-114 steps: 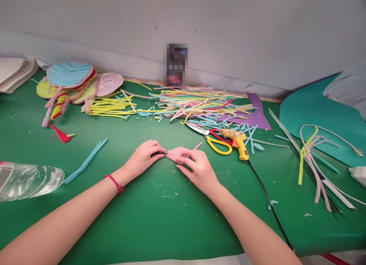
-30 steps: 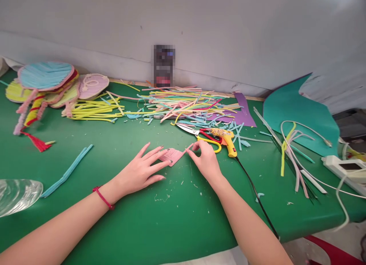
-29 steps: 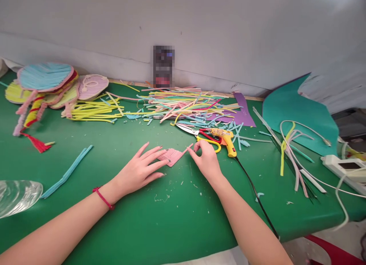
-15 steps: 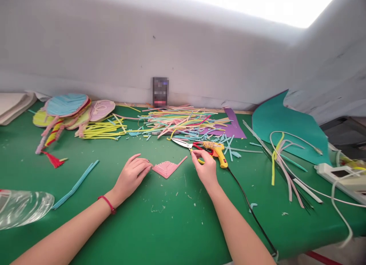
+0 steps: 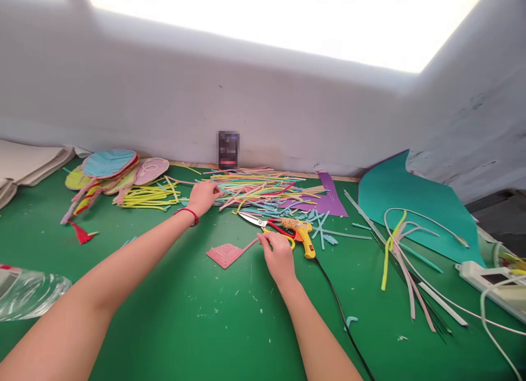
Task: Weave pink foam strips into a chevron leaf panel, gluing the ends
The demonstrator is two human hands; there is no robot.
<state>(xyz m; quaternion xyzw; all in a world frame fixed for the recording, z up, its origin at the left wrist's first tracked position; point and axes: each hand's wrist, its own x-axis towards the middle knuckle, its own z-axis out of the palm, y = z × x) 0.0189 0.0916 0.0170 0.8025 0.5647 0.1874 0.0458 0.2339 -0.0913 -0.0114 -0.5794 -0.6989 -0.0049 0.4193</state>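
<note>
A pink piece of folded pipe cleaners (image 5: 224, 255), layered in a V shape, lies flat on the green table with one thin end sticking out to the right. The fingertips of my right hand (image 5: 278, 256) pinch the tip of that end. My left hand (image 5: 204, 197) is at the left edge of a pile of coloured pipe cleaners (image 5: 263, 189), fingers curled; what they hold, if anything, is hidden. Just beyond my right hand lie scissors (image 5: 252, 219) with red and yellow handles and a yellow glue gun (image 5: 304, 239).
Fuzzy fans (image 5: 110, 163) and yellow pipe cleaners (image 5: 150, 195) lie at the back left. A clear bottle (image 5: 33, 296) is at the left edge. A phone (image 5: 228, 149) leans on the wall. Teal sheet (image 5: 415, 205), cables and a power strip (image 5: 489, 285) are to the right.
My left hand has moved from beside the pink piece forward to the pile. My right hand has come down onto the pink end. The view has tilted up slightly.
</note>
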